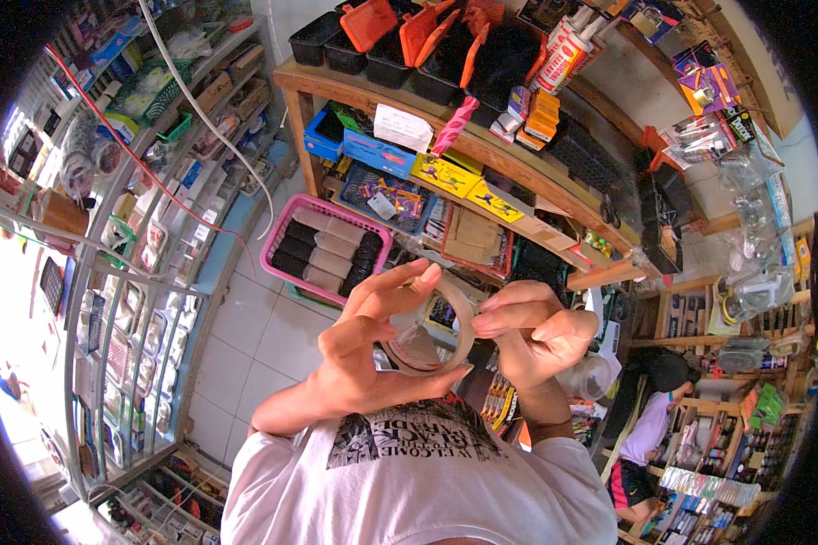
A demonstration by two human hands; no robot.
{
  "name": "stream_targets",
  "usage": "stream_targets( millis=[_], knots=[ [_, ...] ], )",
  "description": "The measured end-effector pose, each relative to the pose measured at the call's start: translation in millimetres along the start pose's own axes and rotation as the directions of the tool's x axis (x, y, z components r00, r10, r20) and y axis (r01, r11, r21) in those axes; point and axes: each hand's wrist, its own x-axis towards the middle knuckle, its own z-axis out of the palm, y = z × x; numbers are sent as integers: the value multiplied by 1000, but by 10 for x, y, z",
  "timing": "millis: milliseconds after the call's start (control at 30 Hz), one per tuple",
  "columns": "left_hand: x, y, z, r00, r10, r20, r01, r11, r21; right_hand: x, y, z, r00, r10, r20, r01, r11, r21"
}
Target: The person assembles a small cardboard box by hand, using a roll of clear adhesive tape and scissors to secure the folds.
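Note:
A wide roll of tape (466, 338), pale brown and ring-shaped, is held up in front of my chest. Around its left side curl the fingers and thumb of my left hand (359, 350), closed on the roll. My right hand (543, 334) meets the roll's right edge, thumb and forefinger pinched together there. Whether a loose end of tape lies between those fingertips is too small to see. Through the ring's opening some of the background shows.
Beyond my hands a pink basket (265, 243) of dark and beige bundles sits by a wooden shelf (304, 84) with black bins (316, 38). Metal racks (204, 272) of goods line the left. At the lower right another person (647, 427) is beside stocked shelves.

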Motion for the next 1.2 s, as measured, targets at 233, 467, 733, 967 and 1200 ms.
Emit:
stream_targets(
  millis=[233,467,733,967,1200],
  knots=[
    [13,-81,-22,1000,-15,5,16,995,-97,115,-48,-106,985,-113,131,151,931,-331],
    [49,-179,41,997,-79,25,82,982,-169,138,-186,-274,957,-79,278,224,808,-545],
    [162,-335,200,992,-68,103,83,985,-152,-160,-211,-550,977,-136,-164,48,890,-453],
    [322,-535,694,983,110,146,-71,966,-248,-393,-282,-564,717,691,-91,-689,723,57],
    [493,-689,1222,938,203,281,-93,929,-359,-541,-222,-816,572,787,-231,-681,613,400]
  ],
)
